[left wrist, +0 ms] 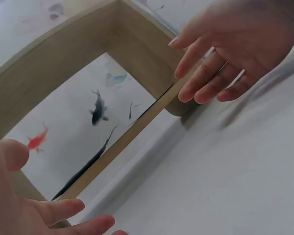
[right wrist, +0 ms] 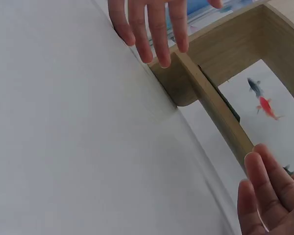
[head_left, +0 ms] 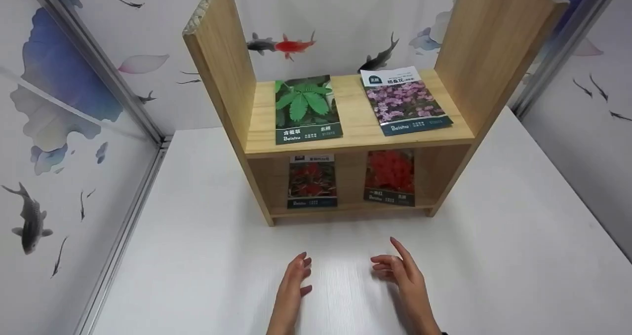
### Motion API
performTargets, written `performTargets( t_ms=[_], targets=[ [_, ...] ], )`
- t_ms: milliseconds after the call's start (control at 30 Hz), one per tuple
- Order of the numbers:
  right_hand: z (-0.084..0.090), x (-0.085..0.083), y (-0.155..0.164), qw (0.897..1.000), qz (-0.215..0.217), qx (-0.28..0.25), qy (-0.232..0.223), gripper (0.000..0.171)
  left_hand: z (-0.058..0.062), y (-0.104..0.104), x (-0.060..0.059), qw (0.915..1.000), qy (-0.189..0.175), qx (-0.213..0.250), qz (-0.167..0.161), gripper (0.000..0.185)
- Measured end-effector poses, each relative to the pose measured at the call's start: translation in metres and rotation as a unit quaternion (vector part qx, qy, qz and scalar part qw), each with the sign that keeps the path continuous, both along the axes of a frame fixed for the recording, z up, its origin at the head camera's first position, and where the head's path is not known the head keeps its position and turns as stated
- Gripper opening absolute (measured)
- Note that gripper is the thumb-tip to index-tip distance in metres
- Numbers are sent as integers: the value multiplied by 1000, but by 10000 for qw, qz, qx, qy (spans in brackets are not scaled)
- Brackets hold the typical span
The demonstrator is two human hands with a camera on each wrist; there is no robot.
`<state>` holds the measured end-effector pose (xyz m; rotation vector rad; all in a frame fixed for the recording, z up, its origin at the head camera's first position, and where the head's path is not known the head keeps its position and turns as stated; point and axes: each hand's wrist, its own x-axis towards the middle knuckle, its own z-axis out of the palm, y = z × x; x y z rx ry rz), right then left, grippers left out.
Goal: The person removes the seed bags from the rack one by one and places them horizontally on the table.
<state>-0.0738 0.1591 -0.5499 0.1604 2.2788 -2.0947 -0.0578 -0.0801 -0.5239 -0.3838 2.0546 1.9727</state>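
I see my left hand (head_left: 295,280) and right hand (head_left: 402,271) hovering just over the smooth white counter (head_left: 493,256), palms facing each other, fingers loosely spread and gripping nothing. Just beyond them stands the pale wooden two-tier shelf (head_left: 355,137), grainy and square-edged. On its upper board lie two glossy flat seed packets, a green-leaf packet (head_left: 307,109) on the left and a purple-flower packet (head_left: 405,100) on the right. Below stand two red-flower packets (head_left: 312,181), upright against the back.
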Motion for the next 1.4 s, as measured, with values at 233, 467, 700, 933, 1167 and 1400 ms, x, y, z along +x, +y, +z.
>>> performTargets(
  t_ms=[233,467,700,933,1167,1400],
  targets=[
    [-4,-8,-5,9998,98,159,-87,52,-8,-15,-6,9962,-406,770,32,75],
    [-12,-16,-16,9996,160,234,-20,51,-15,-21,-12,9912,-543,1207,-11,74],
    [18,-17,-25,9992,358,195,43,50,-21,-30,-19,9826,-231,1784,-472,65],
    [12,-17,-27,9988,418,118,215,48,-30,-42,-22,9651,-159,2533,-647,59],
    [-8,-27,-21,9972,699,218,180,50,-33,-43,-26,9551,-21,2884,-681,57],
    [-14,-45,-19,9928,1164,218,206,52,-31,-43,-32,9550,-160,2871,-728,57]
  ],
)
